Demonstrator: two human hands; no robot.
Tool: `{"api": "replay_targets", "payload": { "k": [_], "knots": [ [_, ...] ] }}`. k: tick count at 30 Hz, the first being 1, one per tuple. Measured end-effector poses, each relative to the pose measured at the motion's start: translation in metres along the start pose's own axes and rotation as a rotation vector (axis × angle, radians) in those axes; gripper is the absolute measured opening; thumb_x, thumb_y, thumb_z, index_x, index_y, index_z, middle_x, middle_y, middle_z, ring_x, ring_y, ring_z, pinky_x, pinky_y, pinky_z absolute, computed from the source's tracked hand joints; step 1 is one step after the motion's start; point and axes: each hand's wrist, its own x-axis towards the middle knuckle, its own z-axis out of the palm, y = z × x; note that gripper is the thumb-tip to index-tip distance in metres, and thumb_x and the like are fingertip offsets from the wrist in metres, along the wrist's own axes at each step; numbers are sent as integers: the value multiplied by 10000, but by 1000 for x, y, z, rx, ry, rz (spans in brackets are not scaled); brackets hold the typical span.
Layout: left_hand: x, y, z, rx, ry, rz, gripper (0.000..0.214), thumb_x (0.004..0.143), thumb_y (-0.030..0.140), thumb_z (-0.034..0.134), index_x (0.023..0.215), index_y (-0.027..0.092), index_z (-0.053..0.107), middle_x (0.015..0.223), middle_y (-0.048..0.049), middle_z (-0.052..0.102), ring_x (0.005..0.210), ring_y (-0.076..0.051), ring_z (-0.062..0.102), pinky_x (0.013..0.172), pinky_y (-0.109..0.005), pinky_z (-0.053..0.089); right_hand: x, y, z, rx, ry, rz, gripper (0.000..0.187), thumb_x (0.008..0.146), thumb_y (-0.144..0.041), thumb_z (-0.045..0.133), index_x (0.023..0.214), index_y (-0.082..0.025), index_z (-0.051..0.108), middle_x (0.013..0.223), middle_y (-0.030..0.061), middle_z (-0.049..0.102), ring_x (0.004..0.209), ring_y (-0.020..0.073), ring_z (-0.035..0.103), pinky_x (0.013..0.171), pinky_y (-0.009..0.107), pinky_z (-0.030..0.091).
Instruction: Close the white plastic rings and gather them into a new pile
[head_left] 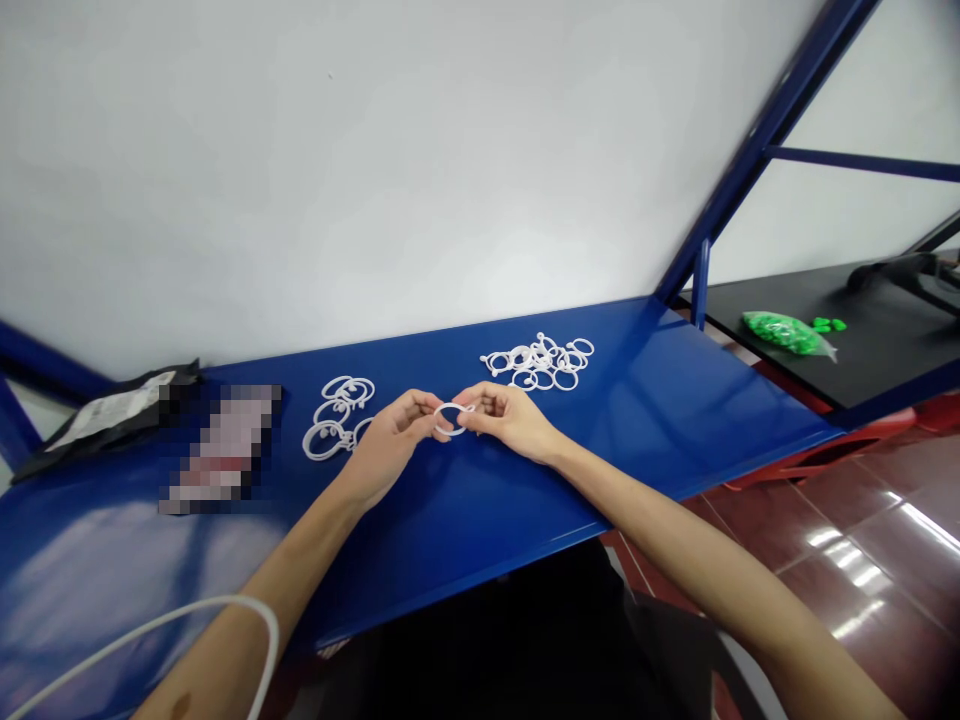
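Both my hands meet over the blue table (660, 400), pinching one white plastic ring (448, 419) between them. My left hand (394, 440) grips the ring's left side with closed fingers. My right hand (510, 418) pinches its right side. A small group of white rings (337, 415) lies just left of my left hand. A bigger heap of white rings (541, 362) lies beyond my right hand, near the wall.
A black and white bag (112, 410) lies at the table's far left, with a blurred-out patch (221, 448) beside it. A white cable (150, 625) loops across my left forearm. A black table to the right holds a bag of green pieces (784, 332).
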Motion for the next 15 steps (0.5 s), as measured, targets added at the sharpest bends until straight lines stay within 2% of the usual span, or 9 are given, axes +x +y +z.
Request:
{"api": "replay_targets", "payload": {
  "k": [3, 6, 8, 12, 15],
  "knots": [
    [-3, 5, 1, 192, -46, 25, 176, 910, 394, 612, 896, 218, 616, 762, 38, 663, 721, -125, 614, 751, -276, 474, 0, 0, -1, 117, -52, 33, 307, 780, -355, 805, 1004, -176, 697, 754, -24, 665, 654, 94, 584, 653, 241, 470],
    [-5, 8, 3, 333, -133, 53, 261, 957, 450, 539, 863, 216, 604, 698, 38, 653, 688, -127, 591, 722, -276, 472, 0, 1, 1, 121, -96, 53, 329, 753, -352, 832, 992, -178, 688, 729, -31, 666, 656, 96, 602, 643, 236, 479],
    [-5, 9, 4, 322, -132, 71, 263, 956, 452, 538, 861, 213, 595, 702, 33, 659, 679, -128, 594, 701, -274, 480, 0, 3, 2, 92, -83, 59, 334, 756, -361, 830, 988, -176, 677, 717, -31, 670, 647, 99, 613, 642, 238, 489],
    [-4, 9, 9, 158, 7, 98, 227, 917, 428, 588, 882, 204, 582, 760, 12, 673, 669, -130, 615, 637, -266, 504, 1, 5, 3, 52, -64, 92, 317, 773, -389, 808, 949, -172, 659, 757, -10, 705, 637, 101, 633, 626, 235, 498],
    [-4, 7, 11, 99, 35, 88, 263, 877, 453, 642, 911, 195, 599, 821, -18, 699, 728, -158, 660, 646, -285, 545, 1, 4, 2, 22, -59, 105, 289, 804, -415, 773, 898, -165, 664, 799, 18, 727, 633, 98, 632, 599, 222, 482]
  ]
}}
